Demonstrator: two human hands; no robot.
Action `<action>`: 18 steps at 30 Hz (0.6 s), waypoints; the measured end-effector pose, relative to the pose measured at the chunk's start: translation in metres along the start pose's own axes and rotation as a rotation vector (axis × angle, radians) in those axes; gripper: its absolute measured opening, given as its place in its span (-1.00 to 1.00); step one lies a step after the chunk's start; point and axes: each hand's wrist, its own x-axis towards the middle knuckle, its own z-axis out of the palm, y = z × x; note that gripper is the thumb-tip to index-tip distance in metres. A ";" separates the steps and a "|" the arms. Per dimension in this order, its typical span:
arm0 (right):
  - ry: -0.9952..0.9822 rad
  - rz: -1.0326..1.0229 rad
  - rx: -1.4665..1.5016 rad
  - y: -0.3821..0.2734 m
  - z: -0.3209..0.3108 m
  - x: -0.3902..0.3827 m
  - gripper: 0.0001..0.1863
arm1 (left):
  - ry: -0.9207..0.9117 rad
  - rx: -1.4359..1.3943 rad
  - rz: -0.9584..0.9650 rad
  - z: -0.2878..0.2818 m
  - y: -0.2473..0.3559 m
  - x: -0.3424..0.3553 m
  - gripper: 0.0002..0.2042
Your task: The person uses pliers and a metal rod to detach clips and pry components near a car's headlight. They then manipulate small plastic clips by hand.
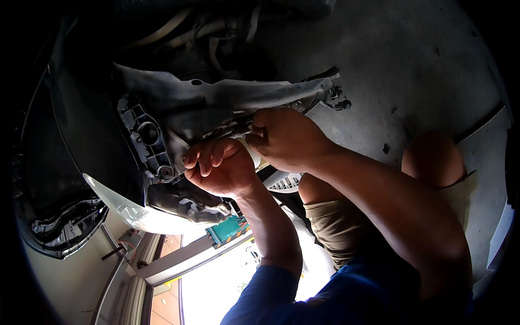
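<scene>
My left hand is turned palm up with its fingers curled inward, beside a round fastener on a grey bracket tab. Whatever lies between those fingers is hidden. Just to its right, my right hand is closed in a fist with the thumb pressed against the fingers. A dark wiring harness runs up to this fist, but I cannot make out what is in its grip. Behind both hands stretches a long grey plastic panel of a vehicle's body. A ribbed black bracket stands left of my left hand.
A clear headlamp lens sits below the bracket. Loose connectors hang off the panel's right end. Hoses show in the dark above. Grey concrete floor extends to the right, by my bent knee. A green box stands beyond.
</scene>
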 end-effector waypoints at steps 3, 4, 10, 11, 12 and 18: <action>-0.131 -0.106 -0.146 0.004 0.005 -0.001 -0.74 | 0.051 0.016 0.044 0.000 -0.003 0.001 -0.81; -0.127 -0.215 -0.299 0.005 0.004 0.000 -0.74 | 0.059 0.033 0.054 0.001 -0.003 0.000 -0.79; -0.018 -0.015 -0.081 0.000 -0.024 0.005 -0.72 | 0.228 0.013 0.133 0.012 -0.005 -0.004 -0.72; -0.068 0.195 0.171 0.001 -0.031 0.004 -0.70 | 0.240 -0.017 0.130 0.013 -0.005 -0.004 -0.72; -0.010 0.272 0.216 -0.001 -0.034 0.003 -0.69 | 0.247 0.000 0.133 0.015 -0.006 -0.005 -0.71; 0.043 0.314 0.187 0.005 -0.059 0.004 -0.66 | 0.238 -0.146 0.141 0.017 -0.008 -0.001 -0.70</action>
